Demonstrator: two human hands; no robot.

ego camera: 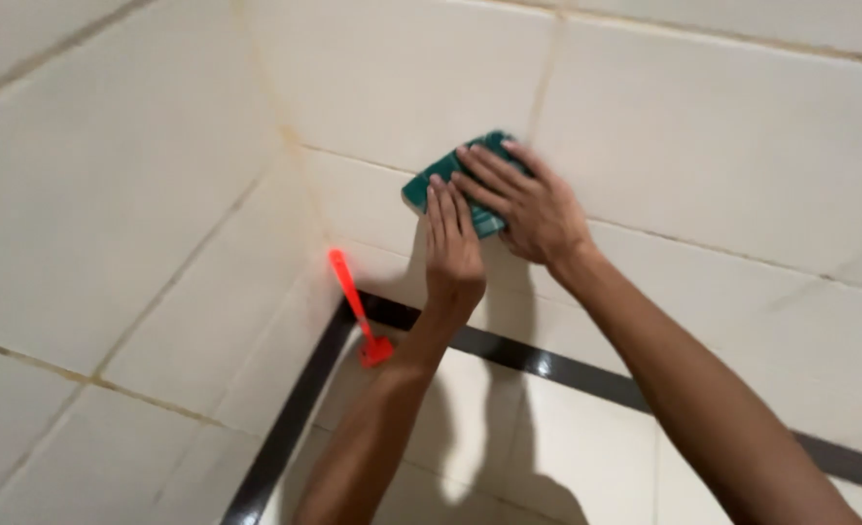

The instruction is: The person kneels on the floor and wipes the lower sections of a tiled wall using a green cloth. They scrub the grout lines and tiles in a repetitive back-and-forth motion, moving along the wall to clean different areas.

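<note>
Green scrubbing pad [447,180] — rectangular, flat against the cream wall tile [703,136], just right of the room corner and beside a vertical grout line [545,78]. Partly covered by both hands.

Left hand [452,248] — fingers straight and together, laid flat over the pad's lower edge; pressing, not clasped around it.

Right hand [528,204] — fingers spread across the pad's upper right part, palm on the tile; likewise flat, no closed grasp.

Both forearms come up from the lower edge of the view, well apart at the elbows, the hands touching at the pad.

Orange long-handled brush [356,306] — leaning in the corner, head down near the dark border strip [547,362], handle up against the wall; near the left wrist but apart from it.

Containers — none visible in this view.

Grout — yellowed along the corner and tile joints.
</note>
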